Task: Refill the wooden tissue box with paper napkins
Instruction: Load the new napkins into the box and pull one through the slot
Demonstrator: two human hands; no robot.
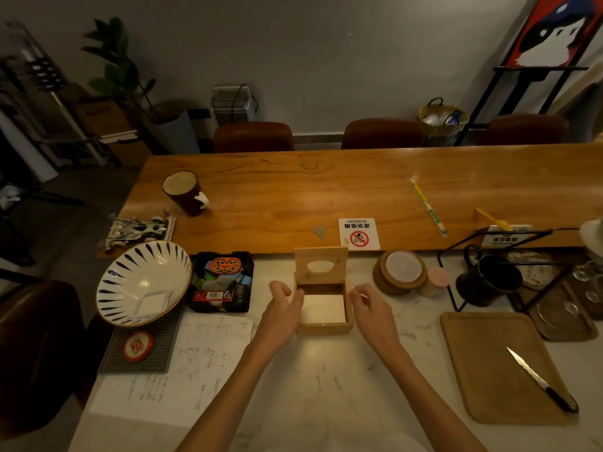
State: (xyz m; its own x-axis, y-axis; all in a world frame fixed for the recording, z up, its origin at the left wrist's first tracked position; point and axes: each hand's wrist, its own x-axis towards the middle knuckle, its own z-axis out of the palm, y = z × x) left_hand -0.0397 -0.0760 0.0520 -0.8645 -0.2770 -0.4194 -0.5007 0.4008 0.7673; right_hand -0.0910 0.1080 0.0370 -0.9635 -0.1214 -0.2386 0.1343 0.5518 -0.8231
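Forearms extend from the lower edge of the view and converge on the wooden tissue box (324, 327), which stands on the pale marble counter (326, 386) just in front of the long wooden table (326, 194). The box lid (321, 265) is raised upright at the far edge, its oval slot facing the camera. A flat stack of white paper napkins (323, 308) lies inside the box, filling the floor of the compartment.

The left hand (283, 310) sits at the left wall of the box, fingers loosely curled, thumb reaching over the rim toward the napkins; it grips nothing. Whether the thumb touches the napkins cannot be told. The right hand (370, 306) hovers just beside the right wall, fingers bent and relaxed, palm turned inward, holding nothing and apparently apart from the wood.

To the left of the box stand a black tray of small items (220, 282) and a striped bowl (143, 283). To the right lie stacked wooden coasters (399, 273), and further right a knife (540, 378) rests on a wooden tray (489, 363).
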